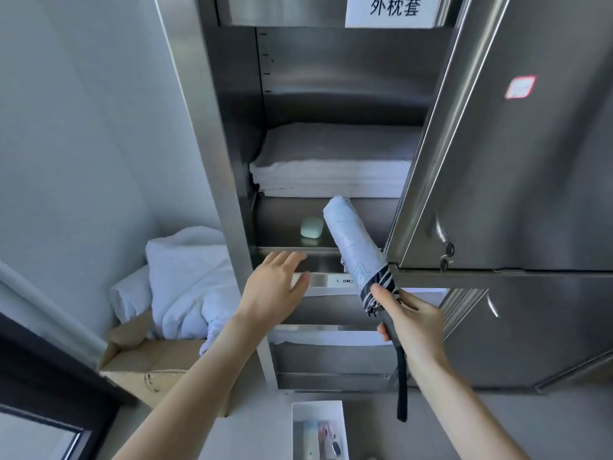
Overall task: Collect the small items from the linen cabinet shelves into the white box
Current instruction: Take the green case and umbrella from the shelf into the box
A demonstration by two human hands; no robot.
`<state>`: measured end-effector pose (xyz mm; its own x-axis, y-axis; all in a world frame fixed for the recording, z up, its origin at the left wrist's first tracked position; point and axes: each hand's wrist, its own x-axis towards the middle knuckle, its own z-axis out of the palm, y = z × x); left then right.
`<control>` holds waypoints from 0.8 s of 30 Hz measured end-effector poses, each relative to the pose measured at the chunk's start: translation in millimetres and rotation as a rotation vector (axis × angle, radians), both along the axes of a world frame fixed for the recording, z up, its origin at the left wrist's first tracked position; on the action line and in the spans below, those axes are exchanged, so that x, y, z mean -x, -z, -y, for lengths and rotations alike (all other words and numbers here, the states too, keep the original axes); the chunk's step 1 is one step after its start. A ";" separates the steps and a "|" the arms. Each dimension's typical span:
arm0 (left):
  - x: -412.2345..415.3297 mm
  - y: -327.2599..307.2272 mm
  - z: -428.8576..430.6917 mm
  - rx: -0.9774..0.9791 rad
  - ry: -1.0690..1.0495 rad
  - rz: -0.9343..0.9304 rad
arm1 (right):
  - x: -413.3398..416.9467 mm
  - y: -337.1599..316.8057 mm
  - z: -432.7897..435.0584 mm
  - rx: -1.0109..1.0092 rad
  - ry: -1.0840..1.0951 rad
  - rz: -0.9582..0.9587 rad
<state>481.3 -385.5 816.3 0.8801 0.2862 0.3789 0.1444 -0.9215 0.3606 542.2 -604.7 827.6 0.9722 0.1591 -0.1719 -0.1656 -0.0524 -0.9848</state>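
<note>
My right hand [409, 322] grips the dark handle of a folded light-blue umbrella [353, 242] with a navy striped hem; its tip points up into the open steel cabinet, and its strap hangs down. My left hand [273, 287] is open, fingers spread, resting on the front lip of a shelf [292, 250]. A small pale-green oval item [311, 227] lies on that shelf, just left of the umbrella. The white box [318, 406] sits on the floor below, holding a few small items.
Folded white linen [331, 171] fills the shelf above. The cabinet door [517, 144] stands open at right, keys hanging in its lock [447, 252]. A cardboard box [149, 363] heaped with white bedding sits at left against the wall.
</note>
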 end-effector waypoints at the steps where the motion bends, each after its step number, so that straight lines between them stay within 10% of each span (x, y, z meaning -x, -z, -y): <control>1: -9.1 1.6 -2.4 0.012 -0.009 0.002 | -4.9 2.1 -2.3 -0.012 0.003 0.004; 24: -148.8 44.7 -38.6 0.095 -0.116 -0.144 | -63.0 40.1 -17.6 0.037 -0.007 0.067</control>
